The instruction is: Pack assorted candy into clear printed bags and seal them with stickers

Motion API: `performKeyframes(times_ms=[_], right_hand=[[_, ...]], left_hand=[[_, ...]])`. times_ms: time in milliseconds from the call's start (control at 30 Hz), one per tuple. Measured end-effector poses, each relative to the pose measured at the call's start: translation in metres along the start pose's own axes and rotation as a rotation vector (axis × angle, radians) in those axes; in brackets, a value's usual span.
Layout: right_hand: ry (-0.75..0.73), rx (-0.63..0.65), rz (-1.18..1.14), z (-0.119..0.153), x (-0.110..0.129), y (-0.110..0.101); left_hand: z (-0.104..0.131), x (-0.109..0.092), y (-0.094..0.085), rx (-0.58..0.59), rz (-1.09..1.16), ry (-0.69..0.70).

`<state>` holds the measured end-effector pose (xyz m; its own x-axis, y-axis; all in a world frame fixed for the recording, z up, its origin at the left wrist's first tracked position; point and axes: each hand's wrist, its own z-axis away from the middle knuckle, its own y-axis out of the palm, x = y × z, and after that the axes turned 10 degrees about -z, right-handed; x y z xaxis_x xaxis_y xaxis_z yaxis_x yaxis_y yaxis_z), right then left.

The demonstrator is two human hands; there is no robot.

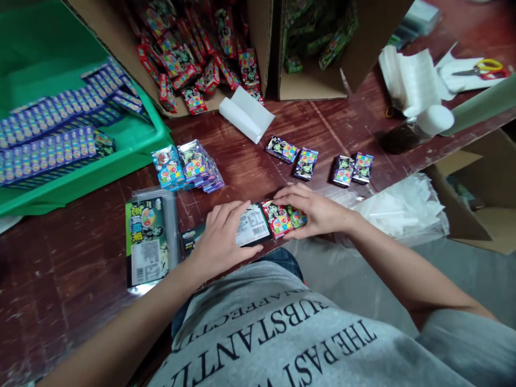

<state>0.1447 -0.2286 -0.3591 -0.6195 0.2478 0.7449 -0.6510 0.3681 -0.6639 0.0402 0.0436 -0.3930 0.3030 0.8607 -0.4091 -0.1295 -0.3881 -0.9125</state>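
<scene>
My left hand lies across a black and green printed plastic bag, its fingers at the far edge and its thumb at the near edge. At the bag's right end, my right hand is closed around a red small box and a green small box, side by side. Whether the boxes are inside the bag's mouth, I cannot tell. To the left lies a stack of the same printed bags. Beyond my hands stand blue boxes and a fanned row of purple boxes.
Several loose purple boxes lie beyond my right hand. A green crate holds rows of boxes at left. Cardboard cartons with red and green boxes stand at the back. Right: a white-lidded jar, scissors, a clear bag of white material.
</scene>
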Motion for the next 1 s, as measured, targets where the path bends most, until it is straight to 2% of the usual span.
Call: performKeyframes(times_ms=[133,233,367,467,700,867,933,1000], right_hand=[[-0.024,0.025,0.047,-0.013,-0.012,0.023],[-0.049,0.057,0.059,-0.011,-0.017,0.03],[0.062,0.027,0.152,0.006,-0.019,0.018],[0.103,0.03,0.137,0.013,-0.019,0.009],[0.0,0.079,0.049,-0.011,-0.019,-0.005],[-0.073,0.052,0.063,-0.036,-0.01,-0.013],[-0.078,-0.023,0.041,-0.041,-0.003,-0.008],[-0.035,-0.165,-0.037,-0.041,0.005,0.003]], left_hand=[[-0.003,-0.007,0.008,0.01,0.001,-0.005],[-0.006,-0.008,0.013,0.041,-0.018,-0.04],[-0.008,-0.006,0.015,0.041,-0.052,-0.046],[-0.009,-0.007,0.016,0.007,-0.057,-0.043],[-0.005,-0.006,0.011,-0.032,0.0,0.022],[-0.006,-0.014,0.005,-0.18,0.037,-0.122],[-0.008,-0.021,0.0,-0.249,0.059,-0.223],[-0.011,-0.027,-0.005,-0.331,0.111,-0.334]])
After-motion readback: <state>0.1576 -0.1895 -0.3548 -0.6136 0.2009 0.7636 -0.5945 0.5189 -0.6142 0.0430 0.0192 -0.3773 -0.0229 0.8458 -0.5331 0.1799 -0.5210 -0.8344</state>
